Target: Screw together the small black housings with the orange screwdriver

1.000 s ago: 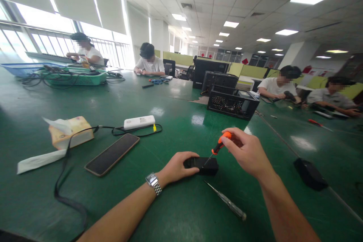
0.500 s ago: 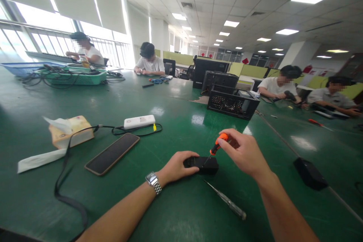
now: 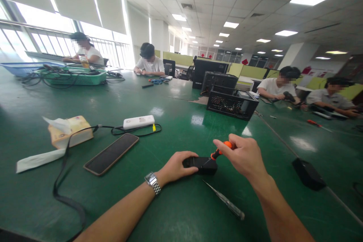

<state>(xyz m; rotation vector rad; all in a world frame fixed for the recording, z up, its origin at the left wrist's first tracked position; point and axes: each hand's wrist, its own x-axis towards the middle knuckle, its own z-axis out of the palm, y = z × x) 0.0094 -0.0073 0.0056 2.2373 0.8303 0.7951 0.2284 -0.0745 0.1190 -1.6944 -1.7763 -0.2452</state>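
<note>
A small black box-shaped device (image 3: pixel 208 166) lies on the green table, with my left hand (image 3: pixel 181 166) gripping its left end between thumb and fingers. In my right hand (image 3: pixel 245 155) is a screwdriver (image 3: pixel 217 152) with an orange and black handle, fingers closed around the handle. Its thin shaft slants down to the left, and the tip meets the top of the device. Just below, a second screwdriver (image 3: pixel 227 201) with a clear handle rests on the table, its tip pointing up and left.
To the left are a phone (image 3: pixel 112 154), a white power strip (image 3: pixel 138 121) with a black cable, and a tissue pack (image 3: pixel 70 132). Another black box (image 3: pixel 307 174) on a cord lies right. Opened computer cases (image 3: pixel 232 102) stand ahead; a green basket (image 3: pixel 76 77) is farther back. Several people sit around.
My right hand has tilted the screwdriver lower toward the right, so its shaft lies flatter, and its thumb now points out along the handle. My left hand keeps its grip on the device.
</note>
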